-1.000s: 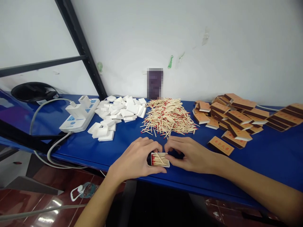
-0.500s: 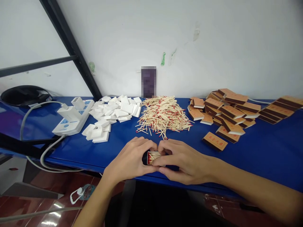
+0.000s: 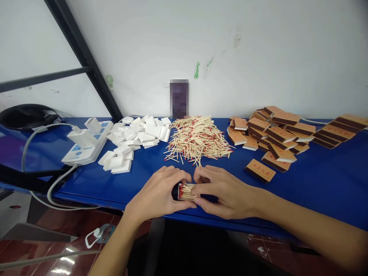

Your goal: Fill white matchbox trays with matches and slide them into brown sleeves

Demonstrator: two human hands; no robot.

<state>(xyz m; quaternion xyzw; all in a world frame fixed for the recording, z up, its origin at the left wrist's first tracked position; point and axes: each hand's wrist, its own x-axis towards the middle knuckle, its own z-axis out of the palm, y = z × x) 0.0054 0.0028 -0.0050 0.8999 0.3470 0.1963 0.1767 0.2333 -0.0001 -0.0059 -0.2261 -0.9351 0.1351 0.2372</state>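
Note:
A small white matchbox tray [image 3: 178, 193] full of red-headed matches [image 3: 186, 191] sits low over the table's front edge. My left hand [image 3: 161, 191] grips it by its long sides, thumb nearest me and fingers on the far side. At its right end is my right hand [image 3: 227, 193], closed, with the index fingertip over the matches and the thumb against the near side. My right fingers hide that end of the tray. Just beyond both hands spreads a heap of loose matches [image 3: 201, 140].
White empty trays [image 3: 125, 149] are piled left of the heap. Orange-brown matchbox sleeves [image 3: 260, 170] lie to the right, more of them stacked behind. A white power strip [image 3: 86, 153] with chargers and cables stands at the left by a black metal frame [image 3: 86, 57]. A pixelated dark rectangle [image 3: 179, 99] leans on the wall.
My right fingers have drawn back slightly to the right along the tray, so more of the matches show. My left hand stays around the tray. The view has shifted slightly.

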